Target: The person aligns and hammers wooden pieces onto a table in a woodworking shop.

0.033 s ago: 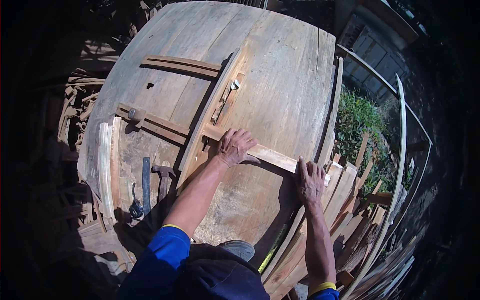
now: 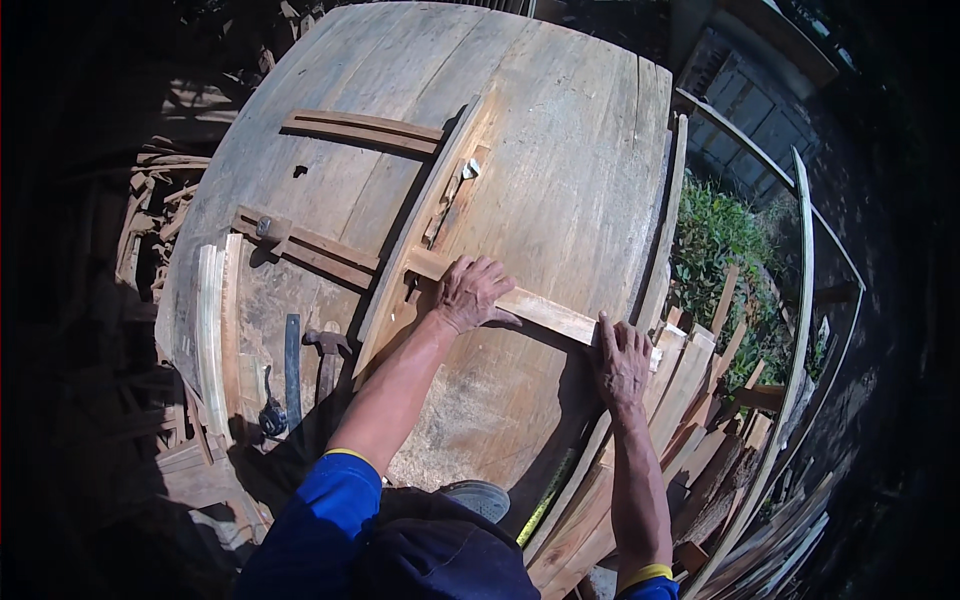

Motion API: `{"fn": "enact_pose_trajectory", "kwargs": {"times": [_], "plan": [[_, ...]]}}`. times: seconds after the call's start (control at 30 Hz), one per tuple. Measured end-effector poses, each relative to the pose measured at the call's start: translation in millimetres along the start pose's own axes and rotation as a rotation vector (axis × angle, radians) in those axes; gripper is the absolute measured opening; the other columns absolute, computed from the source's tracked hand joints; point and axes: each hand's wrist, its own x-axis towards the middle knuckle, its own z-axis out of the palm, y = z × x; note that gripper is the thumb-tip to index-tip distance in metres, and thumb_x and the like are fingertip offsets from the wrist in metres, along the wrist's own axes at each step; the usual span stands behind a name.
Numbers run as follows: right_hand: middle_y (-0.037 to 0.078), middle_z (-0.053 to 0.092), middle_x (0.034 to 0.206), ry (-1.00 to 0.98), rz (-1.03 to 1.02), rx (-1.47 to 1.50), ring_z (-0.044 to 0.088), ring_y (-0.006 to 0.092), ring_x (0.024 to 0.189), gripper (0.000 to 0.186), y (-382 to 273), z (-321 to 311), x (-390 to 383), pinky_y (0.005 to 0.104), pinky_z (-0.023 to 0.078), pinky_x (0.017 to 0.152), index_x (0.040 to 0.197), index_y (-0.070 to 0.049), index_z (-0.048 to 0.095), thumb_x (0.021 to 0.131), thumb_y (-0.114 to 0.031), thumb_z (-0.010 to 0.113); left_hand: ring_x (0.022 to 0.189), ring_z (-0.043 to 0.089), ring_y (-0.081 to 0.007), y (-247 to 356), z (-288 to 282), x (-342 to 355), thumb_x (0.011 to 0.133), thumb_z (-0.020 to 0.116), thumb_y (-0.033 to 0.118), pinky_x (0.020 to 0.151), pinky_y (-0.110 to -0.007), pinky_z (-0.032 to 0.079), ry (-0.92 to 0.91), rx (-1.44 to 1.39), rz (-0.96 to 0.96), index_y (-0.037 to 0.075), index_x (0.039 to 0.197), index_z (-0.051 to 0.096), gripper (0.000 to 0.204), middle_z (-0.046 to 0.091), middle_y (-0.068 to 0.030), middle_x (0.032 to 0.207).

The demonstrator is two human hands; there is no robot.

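Observation:
A short pale wooden board lies across the wooden table, its left end by a long raised wooden strip. My left hand grips the board near that end, with fingers over the top and thumb along the near side. Around the board's right end, at the table's right edge, my right hand is closed. Just beyond the left hand, a slot in the table holds wooden pieces and a small whitish item. Sawdust is spread on the near side.
Left of the strip lie a hammer, a dark flat bar, a tape measure, pale wood strips and two slotted wooden arms. Stacked boards lean at the right edge. A shoe shows below.

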Motion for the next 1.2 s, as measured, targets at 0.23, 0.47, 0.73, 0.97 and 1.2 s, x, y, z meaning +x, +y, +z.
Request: {"fn": "enact_pose_trajectory", "kwargs": {"times": [0.23,0.47,0.73,0.97,1.2], "plan": [[0.013,0.055,0.126,-0.031,0.008,0.012,0.05,0.0342,0.122,0.066,6,0,9,0.0501,0.036,0.108,0.151,-0.016,0.05,0.093,-0.038,0.071,0.098,0.057,-0.0199,-4,4,9,0.067,0.07,0.076,0.084,-0.039,0.042,0.018,0.019,0.01,0.017,0.103,0.069,0.069,0.06,-0.0018,0.096],[0.012,0.055,0.124,-0.004,-0.009,-0.017,0.051,0.0337,0.121,0.066,11,2,16,0.0496,0.035,0.108,0.151,-0.015,0.049,0.092,-0.037,0.071,0.1,0.058,-0.02,-5,3,16,0.065,0.075,0.071,0.085,-0.038,0.043,-0.005,0.007,-0.011,0.016,0.103,0.07,0.066,0.06,-0.0017,0.098],[0.013,0.057,0.121,0.038,-0.028,0.005,0.053,0.0338,0.118,0.068,14,2,26,0.0499,0.037,0.106,0.149,-0.014,0.05,0.089,-0.034,0.075,0.101,0.058,-0.0197,-11,8,23,0.068,0.069,0.077,0.085,-0.039,0.042,-0.017,0.042,-0.01,0.017,0.104,0.071,0.07,0.062,-0.002,0.1],[0.013,0.058,0.12,0.04,-0.018,-0.023,0.054,0.0333,0.118,0.068,21,7,32,0.0498,0.038,0.105,0.148,-0.014,0.051,0.088,-0.033,0.076,0.099,0.058,-0.0206,-14,9,33,0.065,0.073,0.073,0.085,-0.038,0.043,-0.023,0.037,-0.011,0.017,0.104,0.071,0.069,0.061,-0.0022,0.099],[0.013,0.057,0.121,0.055,-0.034,-0.01,0.053,0.033,0.118,0.068,25,8,41,0.0485,0.037,0.105,0.149,-0.014,0.051,0.089,-0.034,0.075,0.099,0.058,-0.0207,-19,12,40,0.065,0.073,0.073,0.084,-0.038,0.043,-0.001,0.044,-0.016,0.016,0.102,0.072,0.068,0.061,-0.0022,0.096]]}}
